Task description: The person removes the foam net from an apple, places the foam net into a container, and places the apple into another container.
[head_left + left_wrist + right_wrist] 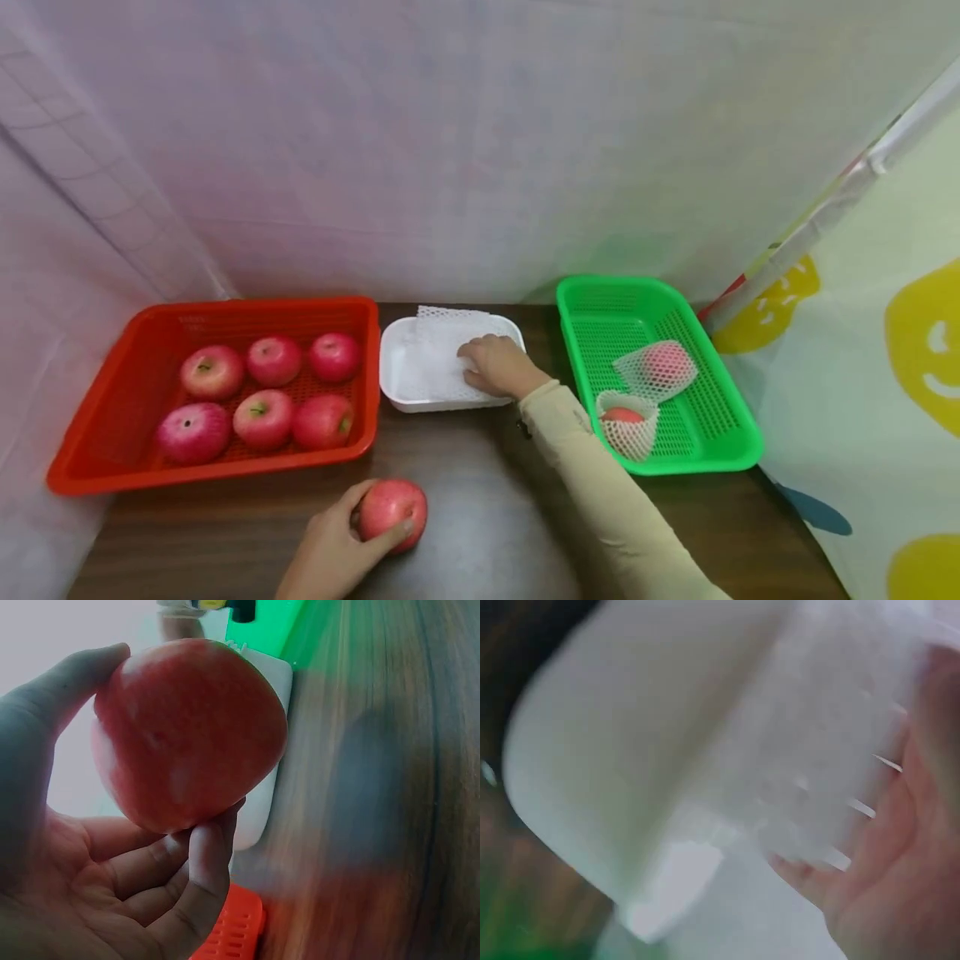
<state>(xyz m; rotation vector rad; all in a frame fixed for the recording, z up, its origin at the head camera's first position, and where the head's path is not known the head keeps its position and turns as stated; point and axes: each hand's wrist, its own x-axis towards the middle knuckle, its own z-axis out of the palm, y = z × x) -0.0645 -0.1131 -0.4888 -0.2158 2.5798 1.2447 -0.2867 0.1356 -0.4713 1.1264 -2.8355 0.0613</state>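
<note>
My left hand (337, 533) holds a red apple (392, 515) over the front of the table, with the thumb on one side and the fingers curled round the other. The same apple (191, 735) fills much of the left wrist view. My right hand (498, 365) reaches into the white tray (401, 398) and grips a white foam net sleeve (442, 350) lying there. In the blurred right wrist view, the foam net (810, 750) covers part of the fingers (802, 874).
On the left, a red basket (217, 477) holds several apples (266, 421). To the right stands a green basket (693, 460) with two apples in foam nets (630, 433). White curtains (465, 150) hang behind and at both sides of the brown table (465, 500).
</note>
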